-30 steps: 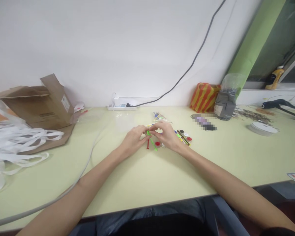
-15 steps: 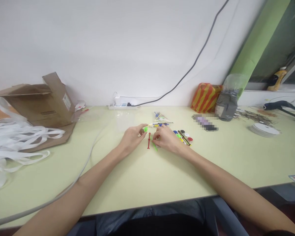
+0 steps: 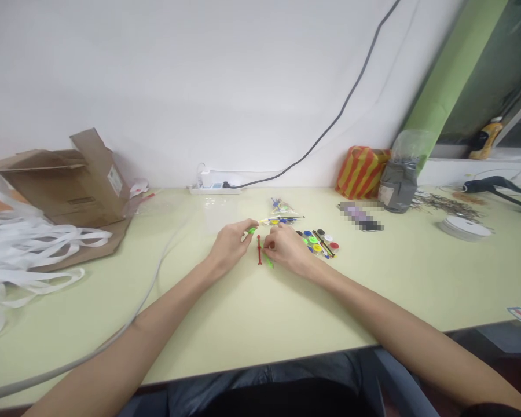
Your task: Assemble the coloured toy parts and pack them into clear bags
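My left hand [image 3: 232,243] is closed, pinching a small bright green piece [image 3: 252,230] between thumb and fingertips; it looks like a round cap. Opposite it, my right hand [image 3: 285,248] has its fingers pressed together at a thin green plastic arrow [image 3: 268,262], whose upper part they hide. Between the hands a red plastic arrow [image 3: 259,250] lies lengthwise on the table. Right of my right hand are several round pieces with coloured tops, among them a yellow disc [image 3: 316,248] and a red disc [image 3: 334,247]. A dark arrow [image 3: 323,243] lies across that group.
Beyond my hands are more coloured parts in a clear bag [image 3: 281,205]. An open cardboard box [image 3: 91,191] and white ribbon [image 3: 43,237] fill the left. A grey cable [image 3: 145,301] crosses my left forearm. A phone [image 3: 362,217], striped bag [image 3: 360,174] and white spool [image 3: 464,227] stand right.
My right hand has shifted slightly left and the green arrow's visible end with it. The green piece in my left hand now looks flatter. The whole view has moved a little.
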`<state>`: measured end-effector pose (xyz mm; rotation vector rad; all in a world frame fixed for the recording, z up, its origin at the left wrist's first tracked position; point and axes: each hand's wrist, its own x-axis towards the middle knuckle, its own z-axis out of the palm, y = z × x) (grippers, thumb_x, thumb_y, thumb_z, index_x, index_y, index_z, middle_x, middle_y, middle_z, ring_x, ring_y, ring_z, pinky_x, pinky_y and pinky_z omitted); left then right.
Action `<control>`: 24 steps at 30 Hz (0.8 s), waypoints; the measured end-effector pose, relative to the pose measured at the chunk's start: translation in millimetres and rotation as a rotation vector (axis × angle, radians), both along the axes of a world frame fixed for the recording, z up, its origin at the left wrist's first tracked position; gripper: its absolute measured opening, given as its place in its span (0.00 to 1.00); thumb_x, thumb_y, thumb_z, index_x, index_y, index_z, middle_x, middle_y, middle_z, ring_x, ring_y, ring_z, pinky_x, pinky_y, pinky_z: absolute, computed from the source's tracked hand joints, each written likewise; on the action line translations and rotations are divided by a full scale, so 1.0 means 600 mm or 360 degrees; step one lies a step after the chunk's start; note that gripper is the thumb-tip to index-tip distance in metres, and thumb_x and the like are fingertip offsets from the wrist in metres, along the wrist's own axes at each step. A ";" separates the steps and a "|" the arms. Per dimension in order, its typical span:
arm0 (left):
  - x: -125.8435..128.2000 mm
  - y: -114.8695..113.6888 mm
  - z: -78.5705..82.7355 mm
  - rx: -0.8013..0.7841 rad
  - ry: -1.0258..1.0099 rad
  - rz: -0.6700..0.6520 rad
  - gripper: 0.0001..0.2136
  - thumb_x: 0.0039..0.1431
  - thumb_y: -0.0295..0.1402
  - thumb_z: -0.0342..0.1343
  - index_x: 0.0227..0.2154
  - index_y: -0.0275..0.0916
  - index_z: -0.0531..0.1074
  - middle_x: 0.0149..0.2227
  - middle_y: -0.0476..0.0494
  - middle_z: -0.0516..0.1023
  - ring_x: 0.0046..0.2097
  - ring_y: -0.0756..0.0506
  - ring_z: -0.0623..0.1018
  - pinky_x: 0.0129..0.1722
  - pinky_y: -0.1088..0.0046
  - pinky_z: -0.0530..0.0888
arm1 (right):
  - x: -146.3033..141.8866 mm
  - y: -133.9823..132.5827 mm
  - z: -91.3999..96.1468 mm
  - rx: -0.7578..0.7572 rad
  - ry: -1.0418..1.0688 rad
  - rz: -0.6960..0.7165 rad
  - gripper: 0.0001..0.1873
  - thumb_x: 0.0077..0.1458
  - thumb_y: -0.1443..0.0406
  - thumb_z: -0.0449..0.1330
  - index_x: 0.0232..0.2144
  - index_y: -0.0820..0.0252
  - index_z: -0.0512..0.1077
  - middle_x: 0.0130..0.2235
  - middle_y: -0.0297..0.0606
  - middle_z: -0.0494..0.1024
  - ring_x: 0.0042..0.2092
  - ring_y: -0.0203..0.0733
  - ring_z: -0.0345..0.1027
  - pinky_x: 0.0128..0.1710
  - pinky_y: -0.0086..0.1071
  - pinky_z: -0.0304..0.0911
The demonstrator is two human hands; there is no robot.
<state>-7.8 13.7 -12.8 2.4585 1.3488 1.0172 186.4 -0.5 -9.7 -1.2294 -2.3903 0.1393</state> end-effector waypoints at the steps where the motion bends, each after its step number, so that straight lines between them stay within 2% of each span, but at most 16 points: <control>1: 0.000 0.000 0.001 0.0002 -0.0004 0.0005 0.14 0.61 0.28 0.49 0.46 0.44 0.75 0.46 0.45 0.82 0.45 0.43 0.82 0.48 0.66 0.75 | 0.000 0.001 -0.002 0.0025 0.0015 0.0010 0.07 0.54 0.73 0.63 0.26 0.60 0.78 0.32 0.40 0.76 0.39 0.45 0.62 0.39 0.36 0.54; 5: 0.001 0.000 0.003 -0.0033 -0.0021 0.0084 0.13 0.62 0.30 0.51 0.46 0.44 0.76 0.45 0.45 0.83 0.44 0.42 0.82 0.46 0.66 0.76 | 0.001 0.005 -0.001 0.0094 0.0117 0.0005 0.09 0.54 0.74 0.62 0.25 0.60 0.77 0.31 0.39 0.75 0.38 0.44 0.61 0.40 0.36 0.55; 11: 0.000 0.001 0.001 -0.0058 -0.0005 0.0204 0.14 0.63 0.36 0.53 0.49 0.44 0.76 0.37 0.46 0.84 0.40 0.43 0.83 0.41 0.68 0.76 | 0.008 0.001 0.012 0.0087 0.0318 0.0070 0.08 0.59 0.70 0.61 0.27 0.61 0.74 0.31 0.38 0.75 0.38 0.41 0.65 0.40 0.34 0.56; 16: 0.000 -0.003 0.004 -0.0043 0.0019 0.0216 0.14 0.64 0.39 0.53 0.48 0.44 0.76 0.34 0.47 0.83 0.36 0.44 0.82 0.39 0.69 0.75 | 0.016 0.004 0.012 0.0089 0.0387 -0.0026 0.07 0.60 0.70 0.60 0.29 0.60 0.73 0.34 0.37 0.76 0.36 0.38 0.66 0.37 0.31 0.56; 20: 0.001 -0.005 0.004 -0.0058 0.0052 0.0207 0.14 0.64 0.39 0.53 0.49 0.44 0.76 0.34 0.48 0.83 0.35 0.44 0.81 0.38 0.69 0.74 | 0.024 0.008 0.013 0.0073 0.0411 -0.0083 0.06 0.59 0.71 0.58 0.30 0.60 0.73 0.34 0.38 0.79 0.37 0.39 0.69 0.38 0.31 0.58; 24: 0.003 -0.005 0.005 -0.0085 0.0054 0.0183 0.14 0.63 0.38 0.54 0.48 0.44 0.76 0.34 0.48 0.83 0.35 0.44 0.81 0.38 0.69 0.74 | 0.027 0.004 0.019 -0.0003 0.0590 -0.0113 0.07 0.58 0.72 0.57 0.31 0.59 0.73 0.34 0.37 0.81 0.36 0.39 0.73 0.37 0.32 0.61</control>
